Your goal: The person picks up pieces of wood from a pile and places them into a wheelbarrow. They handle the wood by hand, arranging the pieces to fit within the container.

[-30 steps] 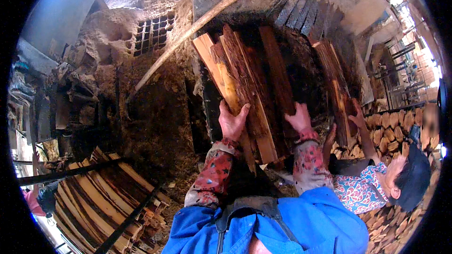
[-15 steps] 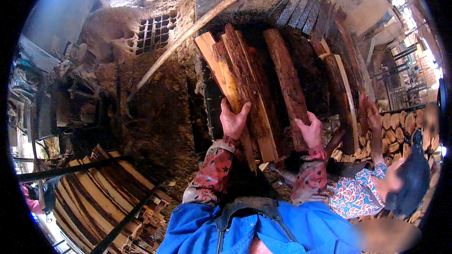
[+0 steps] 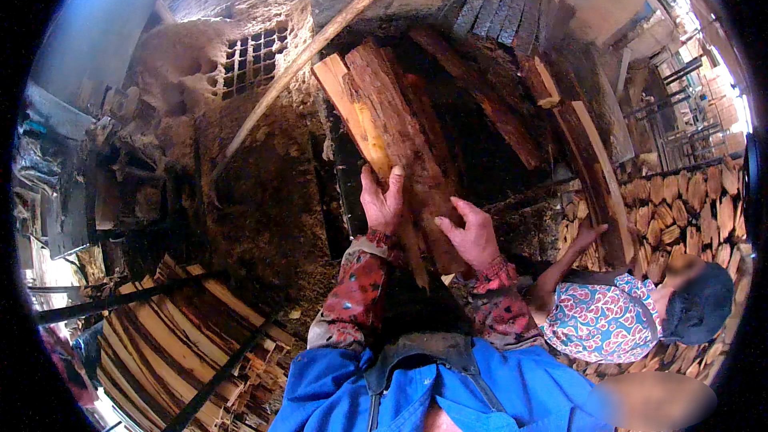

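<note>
Several long split logs (image 3: 394, 126) lean into a dark arched opening (image 3: 472, 112) of a mud kiln. My left hand (image 3: 382, 202) grips the lower part of the bundle's left log. My right hand (image 3: 469, 234) rests with spread fingers against the lower right side of the same reddish logs. Both my sleeves are red patterned cloth, above a blue garment. Another log (image 3: 484, 104) lies deeper in the opening, apart from my hands.
A person in a patterned top and dark cap (image 3: 632, 312) crouches at the right, one hand (image 3: 588, 234) on a plank (image 3: 596, 168). Stacked firewood (image 3: 688, 192) fills the right. A long pole (image 3: 320, 44) leans on the kiln. Split planks (image 3: 176, 344) lie lower left.
The right log I held a second ago now lies deeper in the opening. My right hand has come left onto the bundle beside my left hand.
</note>
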Demonstrator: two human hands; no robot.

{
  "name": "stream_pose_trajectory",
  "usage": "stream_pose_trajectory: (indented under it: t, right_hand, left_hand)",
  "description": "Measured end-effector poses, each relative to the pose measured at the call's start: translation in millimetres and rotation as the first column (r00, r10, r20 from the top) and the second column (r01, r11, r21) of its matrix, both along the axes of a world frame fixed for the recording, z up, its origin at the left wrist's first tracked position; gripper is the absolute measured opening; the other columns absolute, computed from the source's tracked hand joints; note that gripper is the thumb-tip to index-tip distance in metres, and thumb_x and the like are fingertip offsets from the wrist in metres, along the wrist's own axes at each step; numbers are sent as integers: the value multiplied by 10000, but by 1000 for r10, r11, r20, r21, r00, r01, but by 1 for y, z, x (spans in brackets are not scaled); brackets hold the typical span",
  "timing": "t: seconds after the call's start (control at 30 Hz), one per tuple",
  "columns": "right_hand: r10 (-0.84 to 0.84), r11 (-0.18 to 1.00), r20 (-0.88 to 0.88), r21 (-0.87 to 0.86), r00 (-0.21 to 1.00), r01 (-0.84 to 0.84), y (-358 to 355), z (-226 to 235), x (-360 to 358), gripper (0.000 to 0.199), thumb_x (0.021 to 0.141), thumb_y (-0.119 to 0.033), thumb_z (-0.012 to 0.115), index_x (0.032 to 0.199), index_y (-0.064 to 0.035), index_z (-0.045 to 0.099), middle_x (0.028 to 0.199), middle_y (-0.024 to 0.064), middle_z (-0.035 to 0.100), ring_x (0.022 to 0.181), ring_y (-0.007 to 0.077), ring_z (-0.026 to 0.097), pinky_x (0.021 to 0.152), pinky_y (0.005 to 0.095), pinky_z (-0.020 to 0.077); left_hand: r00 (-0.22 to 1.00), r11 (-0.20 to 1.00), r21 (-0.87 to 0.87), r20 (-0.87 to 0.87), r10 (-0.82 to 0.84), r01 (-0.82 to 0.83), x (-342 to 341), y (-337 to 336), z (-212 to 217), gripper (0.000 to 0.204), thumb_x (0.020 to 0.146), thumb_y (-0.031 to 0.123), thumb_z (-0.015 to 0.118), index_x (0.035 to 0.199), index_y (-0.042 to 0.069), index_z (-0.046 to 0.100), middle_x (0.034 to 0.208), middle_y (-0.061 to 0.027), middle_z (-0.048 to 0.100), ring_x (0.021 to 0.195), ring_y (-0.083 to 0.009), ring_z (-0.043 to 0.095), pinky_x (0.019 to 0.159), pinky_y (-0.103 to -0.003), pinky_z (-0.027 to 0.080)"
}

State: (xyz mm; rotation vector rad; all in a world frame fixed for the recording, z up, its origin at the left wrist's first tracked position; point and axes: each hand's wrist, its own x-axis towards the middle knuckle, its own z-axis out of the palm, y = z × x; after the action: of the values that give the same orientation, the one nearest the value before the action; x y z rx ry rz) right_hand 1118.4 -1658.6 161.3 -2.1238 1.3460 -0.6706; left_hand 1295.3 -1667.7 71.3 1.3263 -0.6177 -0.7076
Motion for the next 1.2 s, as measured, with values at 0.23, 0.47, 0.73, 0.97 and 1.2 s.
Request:
stream_pose_trajectory:
  t: [0.23,0.47,0.73,0.97,1.2]
  right_hand:
    - [-7,996,-9,-92,1000,7,-66,2,-30,221,788,-140,759,948,-1,698,857,134,664,783,247,659,679,328,516]
    - [-310,948,-574,-244,758,203,-216,-92,-135,782,833,-526,648,1455,-133,382,1441,270,388,1328,445,377,1010,545,416]
    - [-224,973,-634,-183,740,138,-191,-81,-117,783,740,-448,746,1378,-87,472,1245,241,463,1104,426,532,900,488,488]
    - [-179,982,-554,-46,813,185,-159,-66,-96,903,653,-564,760,1363,-93,460,1144,241,579,1075,428,590,873,487,521]
    - [-220,960,-273,113,937,258,-144,-78,-87,859,667,-475,811,1312,-13,482,1153,233,636,1067,369,627,884,441,517]
  left_hand:
    - [1000,1000,0,-25,-18,18,-4,-6,0,728,779,266,829,1289,-75,437,1156,-169,630,1039,-220,623,898,-342,504]
    - [999,998,61,-10,-35,35,-8,-5,17,721,788,245,816,1298,-90,431,1157,-173,634,1029,-220,629,896,-335,505]
    - [998,991,131,55,18,-25,-4,1,4,729,792,247,809,1306,-103,429,1161,-191,637,1056,-228,620,911,-339,495]
    - [999,999,4,-21,-32,32,-4,2,2,675,803,228,798,1291,-83,450,1150,-169,639,1045,-219,618,901,-341,496]
    - [998,998,-10,-28,-63,62,-3,5,0,632,813,218,793,1269,-71,464,1145,-153,642,1030,-207,620,894,-336,496]
